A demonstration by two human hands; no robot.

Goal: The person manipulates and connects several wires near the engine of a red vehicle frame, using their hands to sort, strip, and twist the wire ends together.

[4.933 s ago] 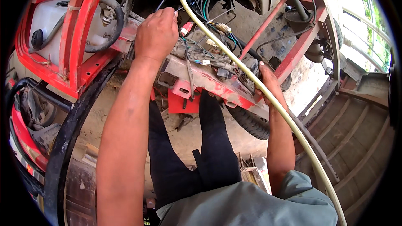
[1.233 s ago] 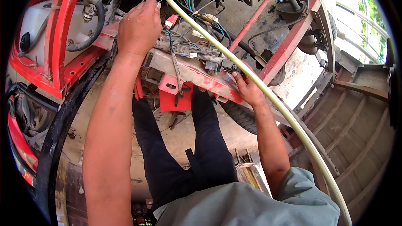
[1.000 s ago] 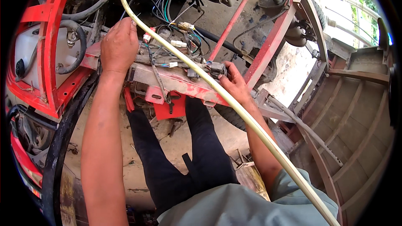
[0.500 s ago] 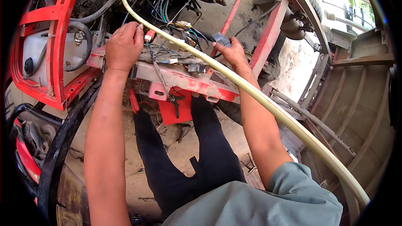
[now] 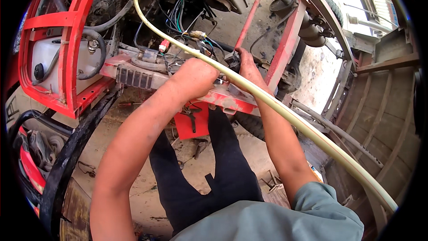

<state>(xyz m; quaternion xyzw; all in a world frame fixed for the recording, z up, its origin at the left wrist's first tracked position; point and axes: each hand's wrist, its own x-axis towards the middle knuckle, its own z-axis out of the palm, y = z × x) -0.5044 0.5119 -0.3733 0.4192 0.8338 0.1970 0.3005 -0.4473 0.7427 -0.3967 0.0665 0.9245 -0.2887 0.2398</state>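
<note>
My left hand (image 5: 196, 77) is curled closed over the red frame rail (image 5: 236, 101), knuckles up, its fingertips and whatever they hold hidden. Just right of it, my right hand (image 5: 250, 69) has its fingers closed at a black box-shaped electrical part (image 5: 232, 60), partly covered by a pale yellow hose (image 5: 285, 110) that crosses above. Around both hands runs a loose wiring bundle (image 5: 180, 15). In it are a red-and-white connector (image 5: 164, 45) and a cream connector (image 5: 197, 34).
A white plastic tank (image 5: 47, 64) sits inside a red frame (image 5: 67, 80) at left. Below it curves a black tube (image 5: 73, 160). A red cross bar (image 5: 249, 15) and side rail (image 5: 290, 35) lie beyond my right hand. Ribbed metal panels (image 5: 383, 111) stand at right.
My left hand has moved right along the rail, close to my right hand, and curled over. My right hand has shifted slightly down with the box-shaped part, which is now turned.
</note>
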